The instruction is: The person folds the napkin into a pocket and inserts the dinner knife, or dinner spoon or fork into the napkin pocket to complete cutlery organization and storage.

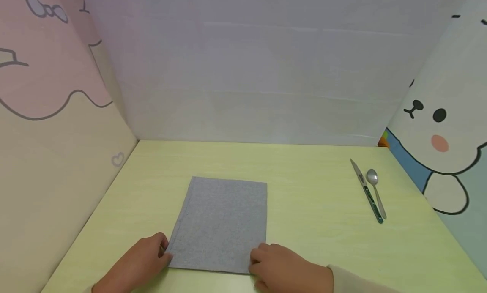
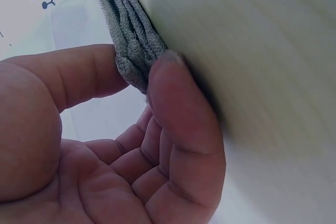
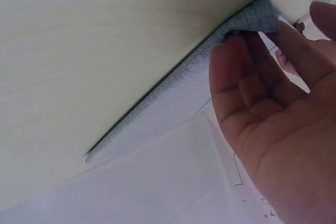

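A folded grey cloth lies flat on the pale yellow-green table, roughly square, its near edge toward me. At its near left corner my left hand pinches the edge between thumb and finger. The left wrist view shows several stacked layers of the cloth between those fingertips, low over the tabletop. My right hand is at the near right corner with its fingers curled on the edge. In the right wrist view, the corner of the cloth bends up between the fingers of this hand.
On the right of the table lie a knife with a dark green patterned handle and a metal spoon, side by side. A plain white panel closes off the back; cartoon-printed panels stand at left and right.
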{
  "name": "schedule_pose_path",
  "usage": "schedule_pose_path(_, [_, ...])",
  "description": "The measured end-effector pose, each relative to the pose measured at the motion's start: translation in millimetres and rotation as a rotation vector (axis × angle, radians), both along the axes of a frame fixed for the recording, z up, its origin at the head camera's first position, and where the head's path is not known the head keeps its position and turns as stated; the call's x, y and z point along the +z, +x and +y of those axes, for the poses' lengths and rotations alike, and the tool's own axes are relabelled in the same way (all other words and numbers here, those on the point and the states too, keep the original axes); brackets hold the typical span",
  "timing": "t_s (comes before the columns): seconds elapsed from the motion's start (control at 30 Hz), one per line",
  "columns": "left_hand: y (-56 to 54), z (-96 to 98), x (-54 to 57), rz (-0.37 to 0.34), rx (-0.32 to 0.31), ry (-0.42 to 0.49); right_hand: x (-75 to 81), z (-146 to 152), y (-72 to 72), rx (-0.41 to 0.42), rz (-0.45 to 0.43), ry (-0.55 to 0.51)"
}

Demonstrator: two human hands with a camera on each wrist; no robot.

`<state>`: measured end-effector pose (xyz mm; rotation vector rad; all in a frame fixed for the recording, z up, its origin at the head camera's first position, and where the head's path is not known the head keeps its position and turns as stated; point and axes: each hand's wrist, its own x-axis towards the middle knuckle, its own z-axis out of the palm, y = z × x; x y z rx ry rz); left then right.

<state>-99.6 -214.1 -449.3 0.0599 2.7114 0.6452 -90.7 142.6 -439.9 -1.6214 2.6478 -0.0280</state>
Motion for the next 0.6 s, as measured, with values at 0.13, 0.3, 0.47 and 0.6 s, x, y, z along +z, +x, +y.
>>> schedule_pose_path(0.13, [0.2, 0.1, 0.0, 0.014, 0.0, 0.027, -3.3, 12.8, 6.3, 0.059, 0.053, 0.108])
schedule_pose_path(0.3, [0.4, -0.2, 0.2, 0.021, 0.003, 0.048, -10.4, 24.5, 10.2, 0.085, -0.061, 0.168])
schedule_pose_path(0.47, [-5.8, -2.4, 7.4, 0.038, -0.025, 0.034, -1.8, 22.8, 8.4, -0.016, -0.156, 0.124])
schedule_pose_path(0.6, [-27.0, 0.8, 22.0, 0.118, -0.11, -0.005, 3.0, 20.0, 8.1, -0.123, -0.196, 0.077])
